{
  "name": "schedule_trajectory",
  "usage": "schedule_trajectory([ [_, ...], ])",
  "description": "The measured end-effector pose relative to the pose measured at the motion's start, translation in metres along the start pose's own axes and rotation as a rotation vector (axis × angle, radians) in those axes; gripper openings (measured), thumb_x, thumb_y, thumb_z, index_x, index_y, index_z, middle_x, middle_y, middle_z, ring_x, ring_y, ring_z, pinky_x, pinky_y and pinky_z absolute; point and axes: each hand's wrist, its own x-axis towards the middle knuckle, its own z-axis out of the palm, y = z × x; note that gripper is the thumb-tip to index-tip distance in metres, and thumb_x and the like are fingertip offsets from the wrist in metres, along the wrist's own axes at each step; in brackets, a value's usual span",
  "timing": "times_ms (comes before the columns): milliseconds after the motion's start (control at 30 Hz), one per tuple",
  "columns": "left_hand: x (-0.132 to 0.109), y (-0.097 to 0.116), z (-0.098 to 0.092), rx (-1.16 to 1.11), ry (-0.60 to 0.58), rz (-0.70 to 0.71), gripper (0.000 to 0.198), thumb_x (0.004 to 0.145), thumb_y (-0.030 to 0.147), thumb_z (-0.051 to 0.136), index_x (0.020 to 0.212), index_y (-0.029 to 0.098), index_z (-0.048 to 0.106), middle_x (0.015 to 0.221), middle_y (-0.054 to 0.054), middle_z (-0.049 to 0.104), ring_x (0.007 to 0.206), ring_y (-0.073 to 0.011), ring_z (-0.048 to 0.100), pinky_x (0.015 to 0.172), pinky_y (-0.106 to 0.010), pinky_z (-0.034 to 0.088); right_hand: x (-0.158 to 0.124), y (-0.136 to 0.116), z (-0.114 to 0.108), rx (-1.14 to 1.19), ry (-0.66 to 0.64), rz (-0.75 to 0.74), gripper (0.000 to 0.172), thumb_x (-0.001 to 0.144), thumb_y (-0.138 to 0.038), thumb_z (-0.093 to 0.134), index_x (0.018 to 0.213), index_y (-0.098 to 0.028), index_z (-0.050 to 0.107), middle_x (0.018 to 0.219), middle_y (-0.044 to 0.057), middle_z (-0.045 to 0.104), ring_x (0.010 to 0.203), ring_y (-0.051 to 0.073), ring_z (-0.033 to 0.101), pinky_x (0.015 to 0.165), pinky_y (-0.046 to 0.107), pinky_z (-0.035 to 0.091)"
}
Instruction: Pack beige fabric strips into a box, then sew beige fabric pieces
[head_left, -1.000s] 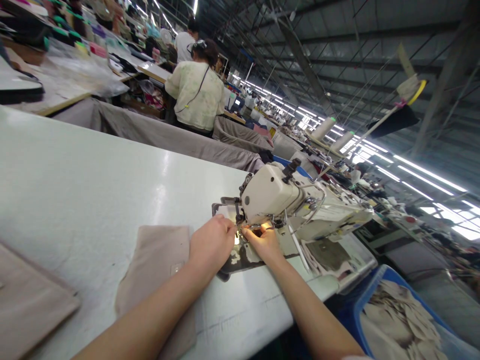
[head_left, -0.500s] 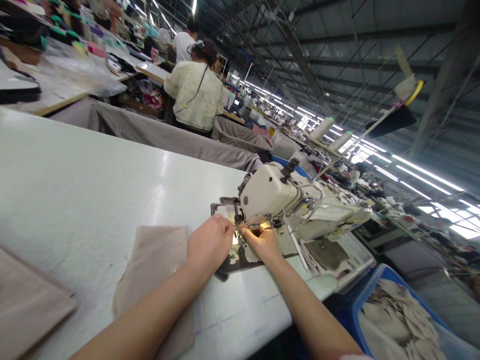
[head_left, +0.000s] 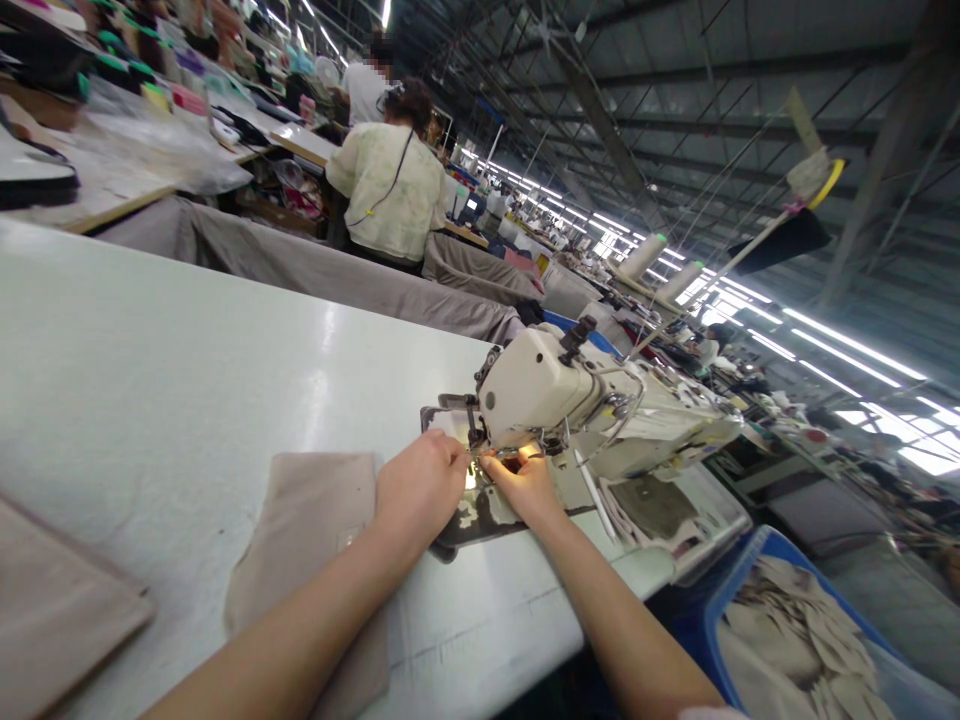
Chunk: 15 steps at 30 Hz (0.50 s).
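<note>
A cream industrial sewing machine head (head_left: 536,390) stands at the table's far end, with a small light shining near its needle. My left hand (head_left: 420,488) and my right hand (head_left: 525,487) meet just under it, fingertips bunched beside the presser foot. Whatever lies between the fingers is too small to tell. Below them lies a dark patterned fabric piece (head_left: 480,522) on the machine bed. My left forearm rests over a beige fabric panel (head_left: 304,530). A second beige panel (head_left: 56,620) lies at the lower left.
The white work table (head_left: 187,380) stretches left of the machine. A blue crate (head_left: 772,590) of cut fabric pieces stands at the lower right. A seated co-worker (head_left: 390,180) works at the far side, beyond grey fabric draped along a table edge.
The view has drifted slightly. Both hands stay at the needle, with no clear change in the fabric.
</note>
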Motion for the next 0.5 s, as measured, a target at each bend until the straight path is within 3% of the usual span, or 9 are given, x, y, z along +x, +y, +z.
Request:
schedule_trajectory([
  [367,0.0003,-0.0004,-0.0003,-0.03,-0.003,0.005,0.034,0.093,0.029,0.04,0.082,0.024,0.072,0.098,-0.005,0.069,0.089,-0.022,0.066,0.066,-0.031,0.04,-0.0006,-0.0033,-0.0006,-0.061,0.019,0.024,0.024,0.067,-0.045,0.068,0.068,-0.021,0.067,0.07,0.003,0.074,0.072,0.025,0.069,0.067,0.033,0.052],
  [500,0.0,0.0011,-0.0016,-0.051,-0.006,0.032,0.031,0.09,0.029,0.041,0.077,0.023,0.069,0.099,-0.005,0.069,0.088,-0.0212,0.065,0.067,-0.03,0.04,-0.003,-0.0033,-0.0088,-0.138,0.106,-0.039,0.017,0.072,-0.038,0.066,0.072,-0.021,0.067,0.07,0.002,0.071,0.074,0.024,0.068,0.074,0.034,0.052],
])
